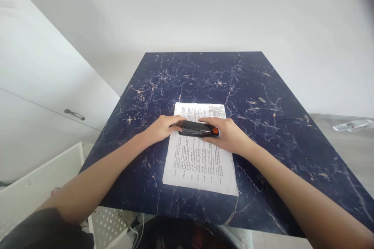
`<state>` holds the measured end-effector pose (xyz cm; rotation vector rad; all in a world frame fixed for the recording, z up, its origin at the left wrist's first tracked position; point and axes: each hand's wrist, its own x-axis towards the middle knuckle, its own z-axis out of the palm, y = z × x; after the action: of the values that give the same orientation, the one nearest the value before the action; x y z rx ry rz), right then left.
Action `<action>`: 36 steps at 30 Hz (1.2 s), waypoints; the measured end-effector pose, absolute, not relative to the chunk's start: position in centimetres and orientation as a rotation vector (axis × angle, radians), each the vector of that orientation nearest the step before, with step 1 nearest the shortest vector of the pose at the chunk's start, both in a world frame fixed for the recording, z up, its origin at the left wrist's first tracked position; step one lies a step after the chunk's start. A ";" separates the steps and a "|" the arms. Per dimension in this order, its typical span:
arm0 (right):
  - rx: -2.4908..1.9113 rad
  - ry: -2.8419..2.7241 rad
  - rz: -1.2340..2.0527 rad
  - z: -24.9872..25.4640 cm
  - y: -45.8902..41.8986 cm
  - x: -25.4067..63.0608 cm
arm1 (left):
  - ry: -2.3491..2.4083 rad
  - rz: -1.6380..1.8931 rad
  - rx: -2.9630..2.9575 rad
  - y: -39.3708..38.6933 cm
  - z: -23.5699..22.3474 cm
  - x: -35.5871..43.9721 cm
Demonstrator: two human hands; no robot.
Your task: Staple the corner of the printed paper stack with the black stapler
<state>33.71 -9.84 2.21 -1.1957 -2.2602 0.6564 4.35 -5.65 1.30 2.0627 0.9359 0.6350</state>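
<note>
A black stapler with an orange part at its right end lies crosswise over a printed sheet of paper. My left hand grips the stapler's left end between thumb and fingers. Around the right end, by the orange part, my right hand is closed, fingers on the far side and thumb on the near side. Both hands rest over the paper, whose upper part is partly covered by them and the stapler.
The paper lies on a dark blue marble-patterned table. Toward the right is a small greyish strip. A white cabinet with a dark handle and a white perforated basket stand at left. A clear plastic packet is at far right.
</note>
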 end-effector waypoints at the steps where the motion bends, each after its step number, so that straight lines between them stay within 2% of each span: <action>1: -1.196 -2.265 0.653 2.2 -9.8 33.7 | 0.945 0.646 2.048 -5.8 1.2 4.7; 10: -1.112 -2.313 0.701 2.4 -10.0 33.6 | 0.906 0.710 2.146 -5.2 2.5 3.5; 12: -1.109 -2.333 0.713 2.7 -10.0 33.3 | 1.035 0.908 2.164 -4.7 2.9 2.4; 15: -1.147 -2.400 0.731 3.2 -10.1 33.8 | 1.263 0.958 2.206 -3.9 2.7 0.9; 18: -1.208 -2.458 0.707 3.7 -11.0 36.9 | 1.390 0.873 2.222 -3.4 1.9 0.3; 26: -1.504 -2.334 0.666 3.3 -15.3 50.6 | 1.353 0.769 2.576 -3.1 0.4 1.2; 30: -1.410 -2.295 0.778 3.5 -14.7 52.9 | 1.371 0.724 2.588 -3.2 0.8 1.4; 33: -1.402 -1.983 0.570 3.8 -12.9 55.1 | 1.444 0.703 2.549 -3.0 1.4 0.6; 36: -1.749 -1.551 0.129 3.1 -10.7 57.6 | 1.694 0.717 2.518 -2.4 1.7 -0.8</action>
<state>57.59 -10.72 3.14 -1.7488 -1.5509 0.1291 -0.84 -2.36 1.68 2.5180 1.6942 0.7169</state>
